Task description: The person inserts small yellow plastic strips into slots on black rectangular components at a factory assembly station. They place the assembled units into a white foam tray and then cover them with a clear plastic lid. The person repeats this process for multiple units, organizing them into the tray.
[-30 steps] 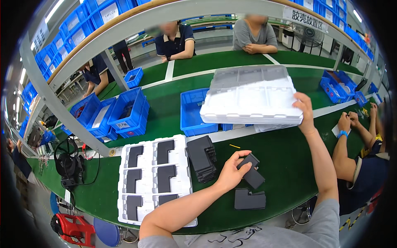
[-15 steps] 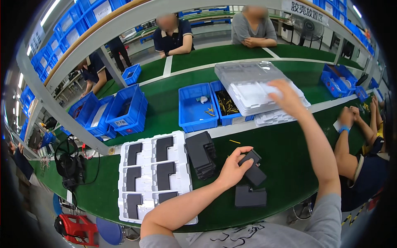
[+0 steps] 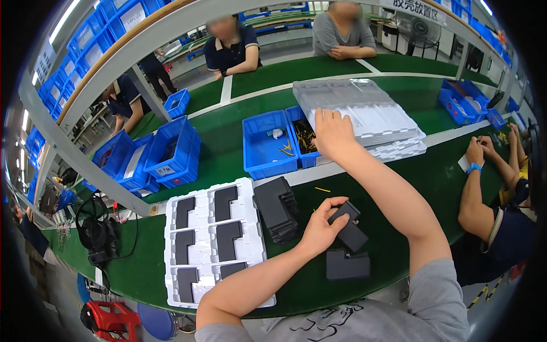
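Left hand busy, fingers pinching black casing; right hand up at white tray stack, fingers extended, slightly spread, contact unclear

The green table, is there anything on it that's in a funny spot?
Yes! One little yellow strip lies loose on the green table, while similar yellow pieces sit in a blue bin. The stack of white trays looks a bit uneven too. I see no spills.
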A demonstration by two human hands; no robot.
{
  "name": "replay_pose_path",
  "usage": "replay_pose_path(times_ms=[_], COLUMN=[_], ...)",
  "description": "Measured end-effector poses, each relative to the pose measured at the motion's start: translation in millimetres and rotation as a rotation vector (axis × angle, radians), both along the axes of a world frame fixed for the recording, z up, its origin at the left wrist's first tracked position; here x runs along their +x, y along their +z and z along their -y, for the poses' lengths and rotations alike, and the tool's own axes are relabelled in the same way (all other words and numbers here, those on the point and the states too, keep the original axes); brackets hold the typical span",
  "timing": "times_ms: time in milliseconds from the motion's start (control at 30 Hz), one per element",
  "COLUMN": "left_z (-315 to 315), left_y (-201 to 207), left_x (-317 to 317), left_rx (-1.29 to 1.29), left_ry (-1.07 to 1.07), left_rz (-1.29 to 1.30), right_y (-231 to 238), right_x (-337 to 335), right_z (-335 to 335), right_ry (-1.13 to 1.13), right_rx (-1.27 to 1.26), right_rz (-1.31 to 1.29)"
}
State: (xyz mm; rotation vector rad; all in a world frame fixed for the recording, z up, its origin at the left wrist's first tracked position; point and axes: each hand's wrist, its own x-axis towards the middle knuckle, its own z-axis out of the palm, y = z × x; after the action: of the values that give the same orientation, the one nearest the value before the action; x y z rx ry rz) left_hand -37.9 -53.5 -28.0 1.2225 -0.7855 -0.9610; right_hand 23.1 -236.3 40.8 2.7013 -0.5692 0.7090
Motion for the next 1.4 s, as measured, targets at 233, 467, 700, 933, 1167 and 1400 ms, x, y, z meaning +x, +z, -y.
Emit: replay_pose_path(times_ms=[233, 467, 700, 933, 1167, 1400], left_z=[-0.4, 0.3, -1.2, 1.6, 1.1, 0.9], left_y=[5.0, -1.5, 6.6, 3.3, 9.5, 7.6], left_x=[-1.1, 1.1, -1.7, 0.1, -3.3, -0.9], left_rx=[0.000, -0.023, 0.011, 0.061, 0.058, 0.042], left_ry=[0.005, 0.000, 0.032, -0.004, 0.017, 0.016], left_rz=[0.002, -0.004, 0.001, 0.048, -0.047, -0.091], right_y=[0.3, 58.5, 84.7, -6.8, -51.7, -6.7], right_x=[47.8, 12.1, -100.0, -178.3, -208.8, -219.6], right_z=[-10.1, 36.6, 142.7, 222.3, 234.0, 211.8], right_ry=[-0.273, -0.043, 0.249, 0.036, 0.080, 0.169], right_rx=[-0.031, -0.171, -0.225, -0.150, 0.157, 0.433], right_rz=[-0.117, 0.012, 0.284, 0.405, 0.210, -0.088])
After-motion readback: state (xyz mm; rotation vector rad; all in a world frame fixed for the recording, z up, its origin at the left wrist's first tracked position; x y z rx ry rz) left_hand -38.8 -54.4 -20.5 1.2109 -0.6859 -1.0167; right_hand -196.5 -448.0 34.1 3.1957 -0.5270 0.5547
